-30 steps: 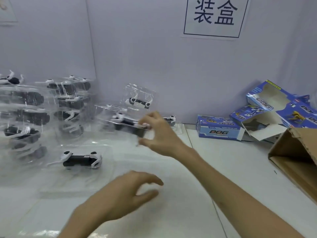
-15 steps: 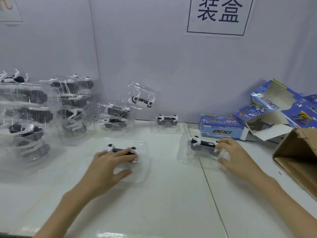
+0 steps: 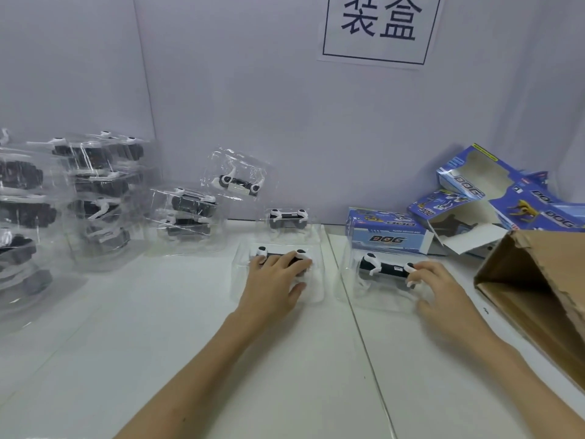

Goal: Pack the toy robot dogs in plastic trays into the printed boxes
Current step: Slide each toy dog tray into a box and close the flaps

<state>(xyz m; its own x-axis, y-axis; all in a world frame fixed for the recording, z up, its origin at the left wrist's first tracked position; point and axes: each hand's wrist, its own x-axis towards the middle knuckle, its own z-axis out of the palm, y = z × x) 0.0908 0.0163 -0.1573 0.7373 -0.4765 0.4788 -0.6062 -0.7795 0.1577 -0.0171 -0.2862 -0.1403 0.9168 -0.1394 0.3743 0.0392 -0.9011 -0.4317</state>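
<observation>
Lays the left hand (image 3: 275, 282) flat, fingers spread and nearly straight, over a toy robot dog (image 3: 262, 251) seated in a clear plastic tray (image 3: 241, 282), with the thumb resting towards the tray's near side. Curls the fingers of the right hand (image 3: 438, 288) round the right end of a second toy dog (image 3: 381, 268) (black body, white legs), gripping it where it lies in its own clear tray (image 3: 349, 282). Has both trays side by side on the white table (image 3: 190, 343), close but apart, one on each side of the table's seam.

Has, just behind the left hand's tray, a third tray (image 3: 286, 217) with a dog in it. Has, behind the right hand's tray, a closed printed box (image 3: 387, 231) marked DOG. Further right, a heap of open printed boxes (image 3: 468, 180), flaps loose, their insides too dark to tell what they hold. At the far right, a brown cardboard carton (image 3: 538, 280) on its side, mouth turned towards the hands.

To the left, a short stack of filled trays (image 3: 186, 213), one more filled tray leaning on the wall (image 3: 237, 180), then tall stacks of trays (image 3: 95, 191), each with a dog. On the wall above, a paper sign (image 3: 378, 26) printed with two characters.
</observation>
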